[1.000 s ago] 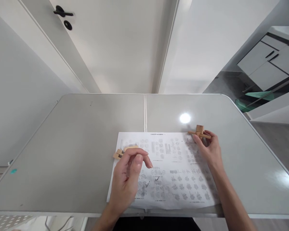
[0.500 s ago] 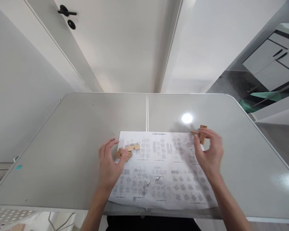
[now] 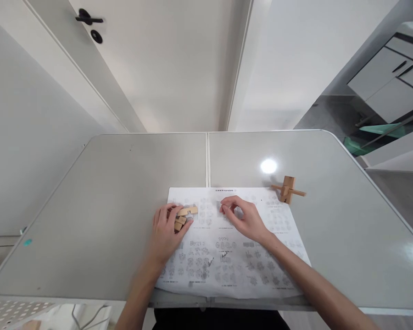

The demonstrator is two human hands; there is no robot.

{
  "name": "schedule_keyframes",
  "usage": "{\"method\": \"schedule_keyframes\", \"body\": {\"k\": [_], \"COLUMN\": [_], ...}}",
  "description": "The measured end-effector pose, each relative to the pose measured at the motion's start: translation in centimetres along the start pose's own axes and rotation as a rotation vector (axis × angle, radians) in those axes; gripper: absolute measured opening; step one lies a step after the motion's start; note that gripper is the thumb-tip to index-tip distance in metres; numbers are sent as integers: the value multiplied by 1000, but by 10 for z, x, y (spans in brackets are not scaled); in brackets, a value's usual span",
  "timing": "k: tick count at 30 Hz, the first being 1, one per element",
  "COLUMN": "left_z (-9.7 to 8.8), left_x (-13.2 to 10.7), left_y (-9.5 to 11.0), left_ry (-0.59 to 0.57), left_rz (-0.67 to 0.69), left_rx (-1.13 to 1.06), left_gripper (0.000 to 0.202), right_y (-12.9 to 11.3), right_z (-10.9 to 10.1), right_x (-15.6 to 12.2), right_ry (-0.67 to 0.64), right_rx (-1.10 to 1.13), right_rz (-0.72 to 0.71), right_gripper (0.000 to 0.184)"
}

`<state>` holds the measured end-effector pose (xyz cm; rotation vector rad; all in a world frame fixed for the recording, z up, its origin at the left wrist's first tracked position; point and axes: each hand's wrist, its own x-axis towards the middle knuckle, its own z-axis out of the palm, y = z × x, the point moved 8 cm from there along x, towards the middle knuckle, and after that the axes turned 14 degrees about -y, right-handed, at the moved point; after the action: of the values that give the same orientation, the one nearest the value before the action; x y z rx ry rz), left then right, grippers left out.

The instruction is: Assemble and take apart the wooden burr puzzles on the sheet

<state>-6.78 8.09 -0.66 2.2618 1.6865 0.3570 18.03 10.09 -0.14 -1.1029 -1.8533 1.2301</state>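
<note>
My left hand [image 3: 167, 231] is curled around a small cluster of notched wooden puzzle pieces [image 3: 180, 223] at the upper left of a printed sheet [image 3: 234, 233]. A paler notched wooden piece [image 3: 187, 211] sticks out to the right from under its fingers, which partly hide the cluster. Over the upper middle of the sheet is my right hand [image 3: 243, 217], thumb and fingertips drawn together, with nothing visible between them. An assembled wooden cross [image 3: 287, 189] of interlocking pieces stands at the sheet's upper right corner, apart from both hands.
The sheet carries rows of small diagrams and lies on a grey folding table [image 3: 99, 206] with a centre seam. Behind the table is a white door with a black handle [image 3: 89, 19]. White cabinets [image 3: 388, 78] stand at the far right.
My right hand has left the wooden cross and moved left over the sheet, its fingers closing together. My left hand has shifted right and closed over the wooden pieces.
</note>
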Motion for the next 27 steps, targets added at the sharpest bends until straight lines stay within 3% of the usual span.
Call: {"method": "schedule_keyframes", "body": {"k": [8, 16, 27], "left_z": [-4, -7, -14], "left_x": [10, 13, 16], "left_y": [7, 8, 7], "left_ry": [67, 88, 103], "left_rz": [106, 119, 125], "left_rx": [171, 174, 152], "left_gripper": [30, 26, 25], "right_y": [14, 3, -2], "right_z": [2, -9, -3], "right_x": [-7, -14, -13], "right_ry": [77, 229, 187], "right_rx": [81, 100, -126], "right_rz": [-76, -213, -258], "right_gripper": [12, 36, 42]}}
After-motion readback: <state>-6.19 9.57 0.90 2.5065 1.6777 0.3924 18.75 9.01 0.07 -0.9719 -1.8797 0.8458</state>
